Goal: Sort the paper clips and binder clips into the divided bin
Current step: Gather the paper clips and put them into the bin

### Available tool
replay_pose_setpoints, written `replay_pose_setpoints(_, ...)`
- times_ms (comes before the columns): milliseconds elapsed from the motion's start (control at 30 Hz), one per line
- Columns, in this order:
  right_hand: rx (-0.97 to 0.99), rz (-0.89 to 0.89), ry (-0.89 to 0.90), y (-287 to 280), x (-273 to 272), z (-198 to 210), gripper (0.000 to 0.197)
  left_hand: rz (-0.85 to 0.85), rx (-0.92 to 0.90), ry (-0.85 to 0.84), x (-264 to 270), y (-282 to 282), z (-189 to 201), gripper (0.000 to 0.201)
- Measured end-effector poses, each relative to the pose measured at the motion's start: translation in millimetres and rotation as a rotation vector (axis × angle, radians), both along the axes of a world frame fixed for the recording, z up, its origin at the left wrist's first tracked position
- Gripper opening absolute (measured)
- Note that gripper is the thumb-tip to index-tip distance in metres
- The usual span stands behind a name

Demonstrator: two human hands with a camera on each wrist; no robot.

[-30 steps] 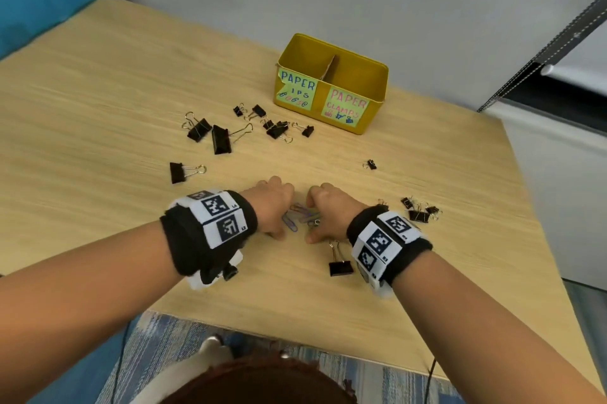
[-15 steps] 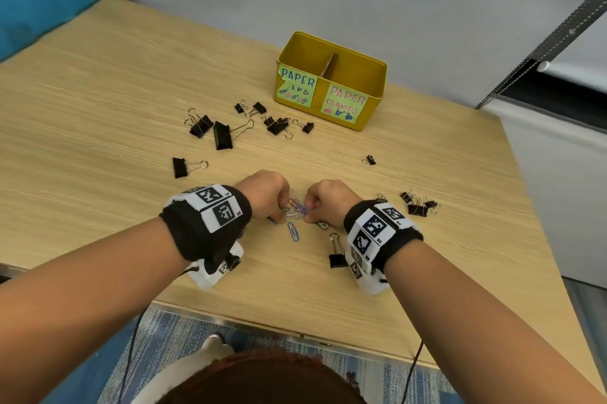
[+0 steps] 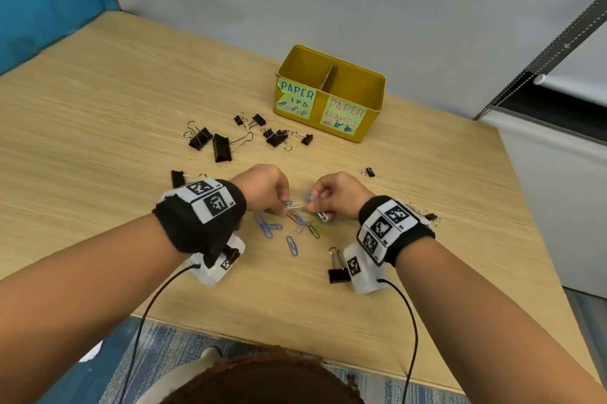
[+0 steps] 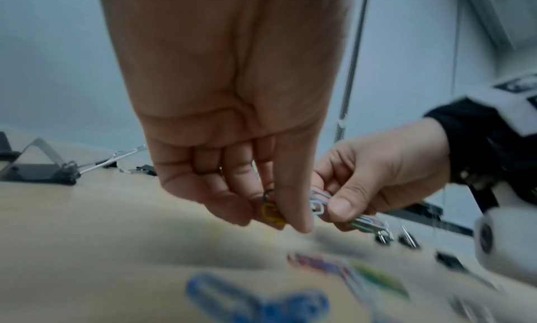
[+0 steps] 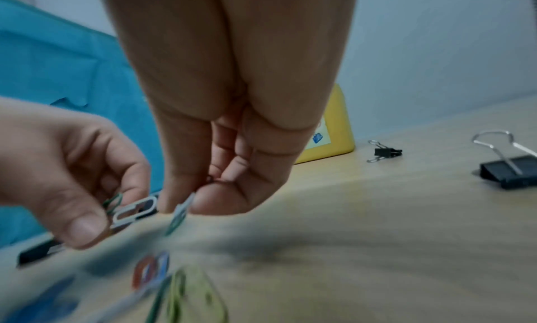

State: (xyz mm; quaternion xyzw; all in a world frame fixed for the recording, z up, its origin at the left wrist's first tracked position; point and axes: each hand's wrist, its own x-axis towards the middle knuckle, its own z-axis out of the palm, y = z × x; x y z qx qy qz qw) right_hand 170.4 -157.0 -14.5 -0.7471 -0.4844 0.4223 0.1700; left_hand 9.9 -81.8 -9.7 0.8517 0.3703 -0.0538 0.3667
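Both hands hover just above the table, facing each other over a loose pile of coloured paper clips [image 3: 292, 229]. My left hand [image 3: 282, 203] pinches a few paper clips [image 5: 132, 209], green and white in the right wrist view, yellow [image 4: 271, 210] in the left wrist view. My right hand [image 3: 313, 203] pinches a few more paper clips [image 4: 319, 205], one of which hangs down [image 5: 181, 210]. The yellow divided bin [image 3: 371, 127] stands beyond, labelled "PAPER ..IPS" on the left and "PAPER CLAMPS" on the right. Black binder clips [image 3: 223, 144] lie scattered in front of it.
One binder clip [image 3: 338, 272] lies by my right wrist, another [image 3: 177, 177] by my left wrist, a small one [image 3: 369, 172] to the right, and a cluster [image 3: 428, 216] behind the right wristband. The table's near edge is close below my forearms. A grey wall stands behind the bin.
Both hands have risen off the table and drawn slightly apart, each with paper clips pinched. Several clips that they covered now lie in the open.
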Motion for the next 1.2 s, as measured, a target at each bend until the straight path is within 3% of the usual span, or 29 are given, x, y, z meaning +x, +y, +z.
replay_pose_setpoints(133,0.189,-0.156,0.233,26.4,14.9,33.5,0.023,0.086,-0.009,-0.133,9.6,30.3,26.5,0.012)
replay_pose_setpoints(233,0.350,-0.313,0.416,58.7,25.9,64.6,0.021,0.206,-0.083,-0.328,22.2,61.4,54.9,0.018)
replay_pose_setpoints(367,0.505,-0.461,0.519,112.0,36.4,96.2,0.021,0.387,-0.028,-0.533,46.3,108.3,86.0,0.023)
replay_pose_setpoints(467,0.548,-0.591,0.444,155.5,46.6,96.9,0.019,0.465,0.100,-0.546,66.9,135.4,93.2,0.020)
replay_pose_setpoints(567,0.489,-0.657,0.251,185.8,53.0,84.0,0.002,0.484,0.197,-0.472,85.8,150.9,86.2,0.010)
replay_pose_setpoints(600,0.454,-0.654,0.202,193.4,54.1,79.7,0.009,0.487,0.216,-0.444,91.1,156.6,81.5,0.015)
replay_pose_setpoints(700,0.342,-0.500,0.021,201.5,54.6,73.9,0.028,0.408,0.272,-0.274,100.2,163.9,70.3,0.030)
replay_pose_setpoints(800,0.380,-0.388,-0.166,190.2,52.8,77.9,0.031,0.253,0.422,-0.076,95.1,158.8,64.9,0.043)
replay_pose_setpoints(867,0.470,-0.337,-0.233,167.0,45.4,81.0,0.025,0.219,0.447,-0.168,81.7,141.0,63.9,0.041)
replay_pose_setpoints(933,0.431,-0.201,-0.300,135.2,33.8,79.5,0.017,0.082,0.331,-0.223,63.7,114.6,58.1,0.022)
replay_pose_setpoints(1000,0.195,0.016,-0.318,99.7,20.1,70.3,0.016,-0.202,0.128,0.030,43.6,82.3,47.8,0.021)
replay_pose_setpoints(1067,-0.104,0.257,-0.370,68.3,6.0,58.4,0.025,-0.399,-0.032,0.321,26.8,52.6,37.0,0.042)
replay_pose_setpoints(1133,-0.288,0.421,-0.440,40.3,-10.0,44.2,0.046,-0.451,-0.029,0.427,12.9,26.3,26.0,0.060)
replay_pose_setpoints(1200,-0.314,0.468,-0.476,17.7,-25.2,30.1,0.070,-0.415,0.060,0.437,3.3,5.8,15.2,0.069)
